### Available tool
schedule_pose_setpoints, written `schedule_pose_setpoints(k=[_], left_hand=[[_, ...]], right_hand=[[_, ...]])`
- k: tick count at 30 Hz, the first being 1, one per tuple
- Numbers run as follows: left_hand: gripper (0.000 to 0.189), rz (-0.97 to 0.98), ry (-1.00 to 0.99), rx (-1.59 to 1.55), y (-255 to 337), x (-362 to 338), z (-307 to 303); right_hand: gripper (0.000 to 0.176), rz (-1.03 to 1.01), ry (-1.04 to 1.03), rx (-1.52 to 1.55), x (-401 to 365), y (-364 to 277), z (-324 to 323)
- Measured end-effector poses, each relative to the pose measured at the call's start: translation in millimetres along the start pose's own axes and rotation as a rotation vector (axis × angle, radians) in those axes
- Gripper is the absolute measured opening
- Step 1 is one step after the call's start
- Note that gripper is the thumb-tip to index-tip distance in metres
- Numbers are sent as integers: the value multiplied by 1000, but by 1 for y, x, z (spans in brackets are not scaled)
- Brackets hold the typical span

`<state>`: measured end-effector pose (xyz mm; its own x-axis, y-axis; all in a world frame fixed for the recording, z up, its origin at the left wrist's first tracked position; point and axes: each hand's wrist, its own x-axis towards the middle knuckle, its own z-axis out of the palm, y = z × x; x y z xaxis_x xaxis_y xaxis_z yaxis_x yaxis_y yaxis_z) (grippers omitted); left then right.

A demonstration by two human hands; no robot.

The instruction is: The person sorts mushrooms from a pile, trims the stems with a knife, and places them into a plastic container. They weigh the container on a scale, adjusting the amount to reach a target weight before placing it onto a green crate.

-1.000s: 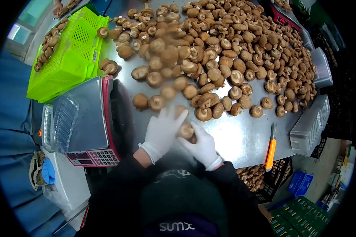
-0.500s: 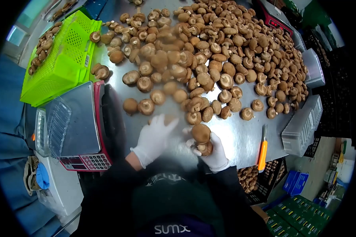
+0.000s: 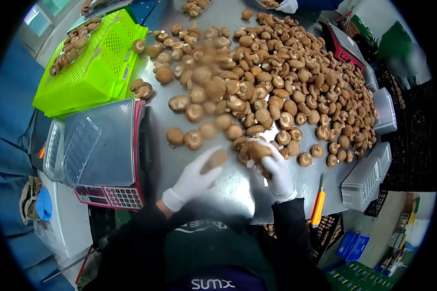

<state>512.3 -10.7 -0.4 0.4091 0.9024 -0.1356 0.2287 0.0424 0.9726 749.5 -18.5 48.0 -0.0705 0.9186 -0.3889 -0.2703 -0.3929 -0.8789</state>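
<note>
My left hand [image 3: 192,177], in a white glove, grips a brown mushroom [image 3: 214,161] above the bare front part of the steel table. To its right, my right hand [image 3: 277,169], gloved too, is closed around mushrooms [image 3: 255,151] at the near edge of the pile. How many are in its fingers is partly hidden. The large heap of mushrooms [image 3: 301,75] spreads over the table's middle and right. Several loose mushrooms [image 3: 193,139] lie cap up or gills up just beyond my left hand.
On the left stand a red scale [image 3: 111,145] with clear plastic trays [image 3: 85,145] and a green basket [image 3: 90,68]. An orange-handled knife [image 3: 318,208] lies right of my right hand, near clear trays [image 3: 366,179]. Another person's gloved hand [image 3: 288,6] shows at the far edge.
My right hand has moved forward and right to the pile's edge with its mushrooms. My left hand has shifted right, and the mushroom in it now shows clearly. The view has shifted slightly.
</note>
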Motion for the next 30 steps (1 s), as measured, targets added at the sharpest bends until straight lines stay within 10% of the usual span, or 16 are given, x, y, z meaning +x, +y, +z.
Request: schedule_pose_setpoints(k=[3, 13, 18, 25, 30], left_hand=[[57, -362, -150, -825, 34, 3, -14], [52, -159, 7, -866, 76, -34, -53], [49, 99, 420, -315, 69, -63, -114], [49, 325, 1028, 572, 40, -111, -253], [54, 85, 902, 835, -13, -143, -311]], right_hand=[[85, 36, -225, 492, -3, 44, -27], [87, 121, -477, 959, 21, 59, 28], [79, 116, -606, 434, 50, 5, 122], [54, -937, -525, -740, 109, -1, 317], [55, -1103, -557, -930, 134, 42, 387]])
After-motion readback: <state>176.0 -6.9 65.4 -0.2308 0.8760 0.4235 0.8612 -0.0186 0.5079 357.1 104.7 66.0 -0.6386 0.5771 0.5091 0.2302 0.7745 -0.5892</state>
